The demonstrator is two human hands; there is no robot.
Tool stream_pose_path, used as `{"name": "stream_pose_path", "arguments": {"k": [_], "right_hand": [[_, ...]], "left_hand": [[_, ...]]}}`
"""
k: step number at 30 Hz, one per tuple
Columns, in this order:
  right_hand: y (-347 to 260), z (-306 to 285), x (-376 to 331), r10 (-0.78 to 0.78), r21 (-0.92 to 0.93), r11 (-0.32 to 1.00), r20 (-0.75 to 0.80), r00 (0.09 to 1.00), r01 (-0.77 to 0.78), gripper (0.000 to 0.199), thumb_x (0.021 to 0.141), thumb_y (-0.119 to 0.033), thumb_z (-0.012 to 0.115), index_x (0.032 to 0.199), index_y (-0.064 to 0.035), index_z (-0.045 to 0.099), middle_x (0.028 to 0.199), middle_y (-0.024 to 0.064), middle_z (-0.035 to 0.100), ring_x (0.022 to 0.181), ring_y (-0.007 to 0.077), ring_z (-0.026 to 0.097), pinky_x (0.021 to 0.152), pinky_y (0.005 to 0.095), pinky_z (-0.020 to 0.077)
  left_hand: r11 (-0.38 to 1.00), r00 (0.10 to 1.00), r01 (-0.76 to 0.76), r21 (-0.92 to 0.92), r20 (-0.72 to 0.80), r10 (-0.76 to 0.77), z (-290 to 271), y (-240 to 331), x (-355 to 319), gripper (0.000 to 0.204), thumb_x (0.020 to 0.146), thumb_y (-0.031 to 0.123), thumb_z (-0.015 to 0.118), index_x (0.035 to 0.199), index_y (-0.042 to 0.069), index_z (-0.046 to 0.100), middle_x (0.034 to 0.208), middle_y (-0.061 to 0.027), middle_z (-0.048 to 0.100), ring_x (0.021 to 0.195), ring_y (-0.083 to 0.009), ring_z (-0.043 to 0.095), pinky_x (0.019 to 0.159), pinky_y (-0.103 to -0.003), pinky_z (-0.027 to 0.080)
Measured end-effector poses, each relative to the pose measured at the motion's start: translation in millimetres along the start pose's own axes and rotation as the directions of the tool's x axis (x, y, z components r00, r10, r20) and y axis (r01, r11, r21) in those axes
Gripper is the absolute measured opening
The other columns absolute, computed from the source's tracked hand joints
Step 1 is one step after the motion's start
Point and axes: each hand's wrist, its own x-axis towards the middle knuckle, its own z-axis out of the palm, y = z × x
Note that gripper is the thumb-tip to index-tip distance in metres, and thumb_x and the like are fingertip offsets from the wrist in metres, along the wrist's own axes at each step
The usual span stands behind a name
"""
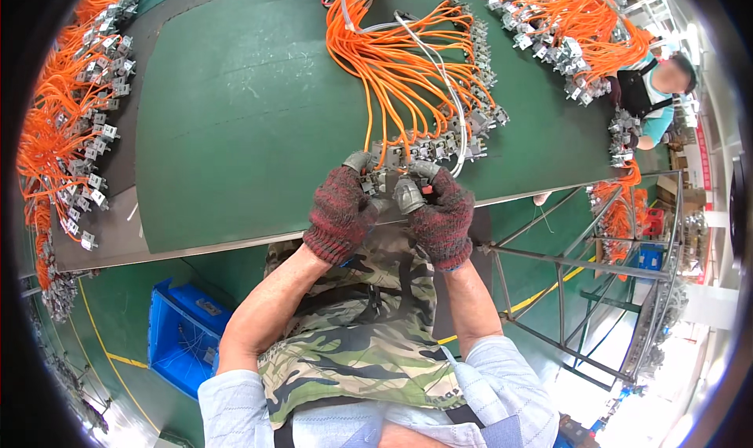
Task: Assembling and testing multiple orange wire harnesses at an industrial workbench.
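My left hand [343,213], in a dark red knitted glove with grey fingertips, pinches a grey metal connector at the near edge of the green table. Beside it my right hand [439,216], gloved the same way, has its fingers closed on the connectors too. The small metal connectors [383,183] between my hands end a fan of orange cables [392,79]. More connectors [447,143] lie in a row to the right. Across the fan runs a white cable [447,79]. My fingers partly hide the pieces they hold.
Orange cable bundles with connectors [74,134] lie at the left, and another bundle [569,32] at the far right, near a co-worker [651,95]. A blue crate [184,338] stands on the floor at left. A metal frame rack [580,264] stands at right.
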Motion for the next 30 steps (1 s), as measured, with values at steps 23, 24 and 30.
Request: {"name": "stream_pose_path", "arguments": {"k": [23,24,30], "right_hand": [[-12.0,-7.5,7.3,-0.093,-0.004,0.996,0.035,0.995,0.093,0.022,0.091,-0.014,0.081,0.111,-0.0051,0.08,0.083,0.0135,0.077,0.071,0.018,0.073,0.067,0.0353,0.0567],[-13.4,-6.7,6.6,-0.064,0.022,0.998,0.039,0.997,0.063,0.022,0.091,-0.014,0.082,0.111,-0.0051,0.08,0.083,0.0137,0.077,0.071,0.0178,0.073,0.067,0.0353,0.0566],[5.8,-8.6,11.4,-0.032,0.19,0.981,0.022,0.999,0.027,0.022,0.092,-0.012,0.081,0.113,-0.0039,0.079,0.085,0.0089,0.077,0.075,0.0138,0.071,0.069,0.0329,0.0565]], "left_hand": [[0.989,0.996,-0.083,0.125,-0.023,0.086,4.3,-15.0,0.3,0.076,0.079,0.013,0.089,0.146,0.002,0.053,0.111,-0.0155,0.07,0.087,-0.0246,0.071,0.079,-0.039,0.06],[0.991,0.997,-0.066,0.118,-0.017,0.069,3.8,-14.9,1.1,0.076,0.08,0.014,0.089,0.146,0.002,0.053,0.112,-0.0159,0.07,0.087,-0.0251,0.071,0.08,-0.039,0.06],[0.984,0.997,-0.072,0.164,-0.011,0.074,4.3,-13.5,1.9,0.074,0.083,0.023,0.091,0.144,0.002,0.054,0.111,-0.017,0.07,0.09,-0.0289,0.071,0.082,-0.042,0.06]]}}
